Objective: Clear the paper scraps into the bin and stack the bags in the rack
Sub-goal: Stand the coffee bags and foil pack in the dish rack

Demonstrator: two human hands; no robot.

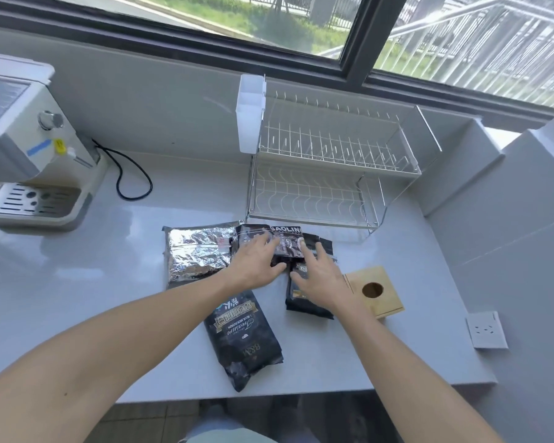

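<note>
Several coffee bags lie on the white counter. A silver foil bag is at the left, and a black bag lies nearest me. A dark printed bag lies in front of the two-tier wire rack, partly on top of another black bag. My left hand and my right hand both rest on the dark printed bag from either side, fingers spread around it. The rack's shelves hold nothing. No paper scraps are visible.
A wooden box with a round hole stands right of the bags. A coffee machine with a black cable sits at the left. A white socket plate lies near the counter's right edge. A window runs behind.
</note>
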